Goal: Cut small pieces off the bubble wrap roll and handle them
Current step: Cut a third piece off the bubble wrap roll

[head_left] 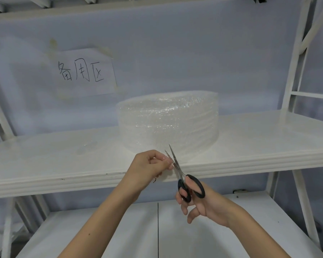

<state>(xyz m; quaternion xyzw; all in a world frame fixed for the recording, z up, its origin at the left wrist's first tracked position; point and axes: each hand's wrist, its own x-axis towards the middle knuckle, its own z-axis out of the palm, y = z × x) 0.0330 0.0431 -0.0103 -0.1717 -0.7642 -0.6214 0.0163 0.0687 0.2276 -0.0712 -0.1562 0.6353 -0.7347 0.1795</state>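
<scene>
While my right hand (196, 200) works the scissors (183, 175), thumb and fingers curled through the black handle loops, my left hand (151, 164) pinches something small and clear just beside the blades. I take it for a bit of bubble wrap, though it is too see-through against the white shelf (45, 164) for me to make out its edges. The blades stand slightly parted, tips pointing up and away from my right grip, and they sit right against my left fingertips (169, 162).

The bubble wrap roll (168, 123) lies flat on the shelf, just beyond the scissor tips and above both grips. I cannot tell whether the piece I hold is joined to the roll or already free.

To cut well here, I judge that the wrap should be held taut between my left pinch and the roll, so the film feeds into the throat of the blades instead of folding between them. Thin plastic tends to slip and bunch, so I would cut near the pivot, not the tips, and close in one firm stroke. My left fingers are very near the edge; I would shift the pinch a little to the left, away from the blades, before closing. Keeping the blades square to the film should give a clean edge.

Behind the roll, up and left of my left grip, a paper sign (82, 71) with handwriting hangs on the wall.
</scene>
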